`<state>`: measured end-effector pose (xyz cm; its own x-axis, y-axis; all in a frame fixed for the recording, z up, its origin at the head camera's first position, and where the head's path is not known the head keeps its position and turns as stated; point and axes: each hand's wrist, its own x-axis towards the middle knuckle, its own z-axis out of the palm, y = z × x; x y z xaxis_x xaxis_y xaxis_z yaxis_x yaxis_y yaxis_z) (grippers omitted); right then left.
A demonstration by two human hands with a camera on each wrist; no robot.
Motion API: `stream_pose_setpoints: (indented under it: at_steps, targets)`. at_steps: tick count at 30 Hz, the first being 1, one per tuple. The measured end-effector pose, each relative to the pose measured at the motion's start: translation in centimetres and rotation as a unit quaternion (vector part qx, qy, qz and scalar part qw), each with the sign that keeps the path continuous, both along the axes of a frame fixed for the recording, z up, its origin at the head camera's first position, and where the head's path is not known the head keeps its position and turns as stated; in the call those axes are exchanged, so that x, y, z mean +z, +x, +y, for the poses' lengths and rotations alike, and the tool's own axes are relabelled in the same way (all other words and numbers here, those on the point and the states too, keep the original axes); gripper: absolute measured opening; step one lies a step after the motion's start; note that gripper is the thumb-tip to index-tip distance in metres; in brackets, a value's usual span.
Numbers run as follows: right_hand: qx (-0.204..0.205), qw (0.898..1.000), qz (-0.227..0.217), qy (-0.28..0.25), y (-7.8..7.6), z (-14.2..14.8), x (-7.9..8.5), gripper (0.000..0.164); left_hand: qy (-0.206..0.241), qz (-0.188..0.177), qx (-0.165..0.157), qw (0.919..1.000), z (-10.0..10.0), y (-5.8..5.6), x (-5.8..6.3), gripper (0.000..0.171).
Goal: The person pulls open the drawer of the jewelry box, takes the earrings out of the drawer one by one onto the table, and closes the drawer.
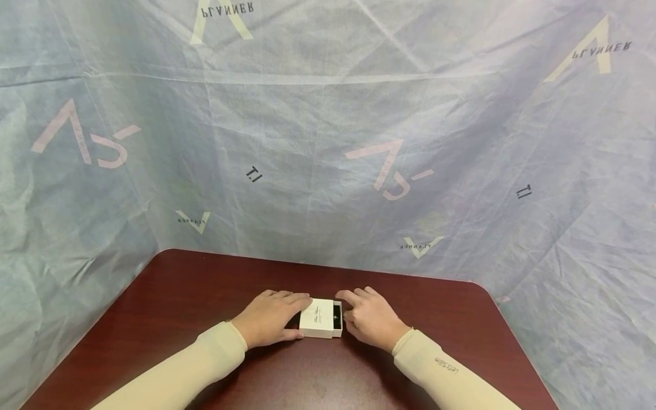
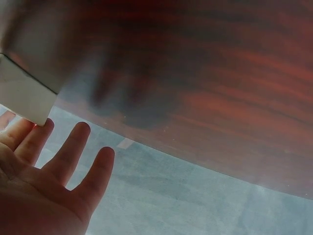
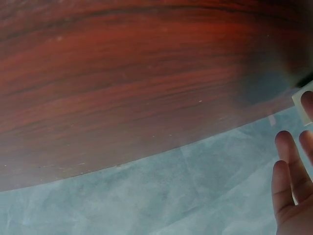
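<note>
At lower center of the frame, a left hand (image 1: 268,319) pinches a white, script-printed box (image 1: 318,320) on the wood-grain worktop (image 1: 200,287); the right hand (image 1: 373,320), sleeve (image 1: 435,367) lettered "Let's Slim," is at its tray (image 1: 337,332), grip unclear.

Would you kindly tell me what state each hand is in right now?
Left hand: holding the white box between thumb and fingers.
Right hand: at the box's partly slid-out tray; whether it grips cannot be told.

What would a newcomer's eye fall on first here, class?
Probably the small white box between the left hand and right hand, its tray partly out on the right. Next, the large pink and yellow shapes printed on the pale cloth behind the dark red table.
</note>
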<state>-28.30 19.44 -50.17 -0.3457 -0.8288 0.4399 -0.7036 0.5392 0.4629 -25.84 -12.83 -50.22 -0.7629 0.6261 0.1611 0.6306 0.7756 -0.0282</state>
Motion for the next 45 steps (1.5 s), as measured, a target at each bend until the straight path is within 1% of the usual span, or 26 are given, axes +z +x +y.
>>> stream_pose_setpoints:
  at_steps: [5,12,20,24,30,34,37,41,45]
  targets:
    - [0.003,1.000,-0.003,-0.003,-0.2,0.4,0.1,0.013,0.001,-0.010,0.004,0.9999,0.0,-0.1,0.2,0.078]
    - [0.010,1.000,0.001,-0.010,-0.4,1.3,0.1,0.017,0.000,-0.011,0.004,0.9999,0.0,-0.2,0.3,0.078]
    - [0.007,1.000,0.006,-0.010,-0.2,2.8,0.5,0.018,-0.001,-0.014,0.004,0.9999,-0.1,-0.1,0.4,0.078]
    - [0.008,1.000,0.009,-0.011,-0.1,3.4,0.4,0.018,0.001,-0.016,0.004,0.9999,-0.2,0.0,0.5,0.077]
    - [0.006,1.000,0.009,-0.008,-0.1,3.6,0.3,0.019,0.002,-0.019,0.002,0.9998,-0.1,0.0,0.4,0.078]
    - [0.008,1.000,0.002,-0.017,0.0,3.6,0.2,0.022,0.002,-0.016,-0.001,0.9999,0.0,-0.1,0.2,0.078]
    - [0.008,1.000,-0.001,-0.026,0.2,3.7,0.3,0.020,0.001,-0.013,-0.002,0.9999,0.0,-0.1,0.2,0.078]
    - [-0.006,0.999,-0.013,-0.030,0.5,3.9,0.4,0.013,0.002,-0.008,-0.004,1.0000,0.0,0.0,0.1,0.077]
    - [-0.025,0.999,-0.029,-0.027,0.7,4.4,0.6,0.017,0.001,-0.010,-0.004,0.9999,0.1,0.0,0.0,0.077]
